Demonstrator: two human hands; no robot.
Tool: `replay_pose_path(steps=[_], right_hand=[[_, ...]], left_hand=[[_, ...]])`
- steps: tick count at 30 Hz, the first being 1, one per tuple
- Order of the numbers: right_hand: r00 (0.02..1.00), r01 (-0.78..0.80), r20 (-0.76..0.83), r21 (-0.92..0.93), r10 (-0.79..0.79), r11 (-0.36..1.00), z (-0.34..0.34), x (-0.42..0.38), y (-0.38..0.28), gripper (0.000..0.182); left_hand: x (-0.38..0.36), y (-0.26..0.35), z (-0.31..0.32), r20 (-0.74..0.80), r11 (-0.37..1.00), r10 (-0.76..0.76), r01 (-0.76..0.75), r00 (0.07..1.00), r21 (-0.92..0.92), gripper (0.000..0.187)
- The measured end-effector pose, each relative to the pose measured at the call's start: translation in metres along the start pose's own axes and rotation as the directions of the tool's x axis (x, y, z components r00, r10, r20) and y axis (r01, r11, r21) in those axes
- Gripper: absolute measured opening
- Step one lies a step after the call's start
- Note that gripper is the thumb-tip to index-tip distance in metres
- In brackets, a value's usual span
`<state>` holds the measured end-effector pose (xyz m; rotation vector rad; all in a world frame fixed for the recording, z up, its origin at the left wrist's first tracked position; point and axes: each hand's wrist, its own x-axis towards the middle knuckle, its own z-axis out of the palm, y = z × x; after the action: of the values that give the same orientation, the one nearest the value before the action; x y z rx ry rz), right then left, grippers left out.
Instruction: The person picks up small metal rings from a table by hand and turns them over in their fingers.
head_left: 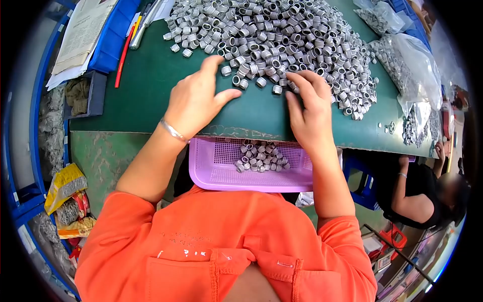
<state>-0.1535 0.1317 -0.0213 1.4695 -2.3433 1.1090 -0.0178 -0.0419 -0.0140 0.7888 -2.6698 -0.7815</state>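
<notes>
Presently, as I judge, the step in hand is work at the near border of a heap of metal rings (pixel 282 40), which spreads from the far edge of the bench (pixel 146 100) toward its middle. The left hand (pixel 193 100) is widely open, thumb and forefinger well apart, with nothing seen in its hold. The right hand (pixel 313 110) is half curled beside the heap; whether it has hold of a ring, I cannot tell. To shift such small pieces, a move would call for low, curved fingers, so that none roll away. Below the near edge of the bench, a purple basket (pixel 197 166) has a smaller group of rings (pixel 261 157) inside. Counting, I find two hands, one basket and one red pen (pixel 123 63) toward the left edge; at least two plastic bags (pixel 415 60) lie toward the right edge. The rings are too many to count exactly.
</notes>
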Motion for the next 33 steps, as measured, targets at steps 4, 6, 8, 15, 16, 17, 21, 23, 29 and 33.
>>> replay_pose_path(steps=[4,6,8,15,16,17,21,23,29,33], right_hand=[[0.997,0.071,0.03,0.044,-0.072,0.997,0.009,-0.005,0.003,0.025],[0.994,0.076,0.066,0.136,-0.085,0.988,0.005,-0.014,-0.003,0.024],[0.994,-0.029,0.114,0.212,0.004,0.977,-0.006,-0.022,-0.006,0.03],[0.963,-0.252,0.157,0.218,0.221,0.943,-0.025,-0.031,-0.002,0.035],[0.982,-0.156,0.129,0.126,0.139,0.98,-0.017,-0.033,0.002,0.035],[0.988,-0.133,0.098,0.092,0.124,0.987,-0.012,-0.033,0.002,0.034],[0.968,-0.243,0.106,0.195,0.226,0.95,-0.012,-0.036,-0.001,0.029],[0.937,-0.349,0.125,0.309,0.326,0.885,-0.016,-0.038,-0.005,0.028],[0.804,-0.499,0.407,0.858,0.433,0.119,-0.025,-0.05,-0.007,0.031],[0.771,-0.486,0.494,0.864,0.401,-0.13,-0.025,-0.055,-0.003,0.027]], left_hand=[[0.001,0.015,0.017,0.034,0.966,0.251,-0.253,0.967,0.05,0.037],[-0.009,0.023,0.025,0.034,0.949,0.316,-0.316,0.948,-0.007,0.032],[-0.015,0.026,0.029,-0.037,0.93,0.36,-0.362,0.932,-0.065,0.037],[-0.027,0.021,0.028,-0.188,0.904,0.329,-0.366,0.926,-0.221,0.034],[-0.029,0.02,0.028,-0.183,0.904,0.329,-0.365,0.926,-0.223,0.034],[-0.03,0.02,0.029,-0.191,0.903,0.316,-0.356,0.929,-0.239,0.032],[-0.032,0.019,0.029,-0.225,0.897,0.266,-0.326,0.937,-0.297,0.028],[-0.031,0.019,0.029,-0.224,0.899,0.266,-0.325,0.938,-0.294,0.027],[-0.032,0.02,0.03,-0.221,0.893,0.262,-0.323,0.939,-0.313,0.025],[-0.032,0.02,0.03,-0.229,0.898,0.253,-0.316,0.94,-0.305,0.023]])
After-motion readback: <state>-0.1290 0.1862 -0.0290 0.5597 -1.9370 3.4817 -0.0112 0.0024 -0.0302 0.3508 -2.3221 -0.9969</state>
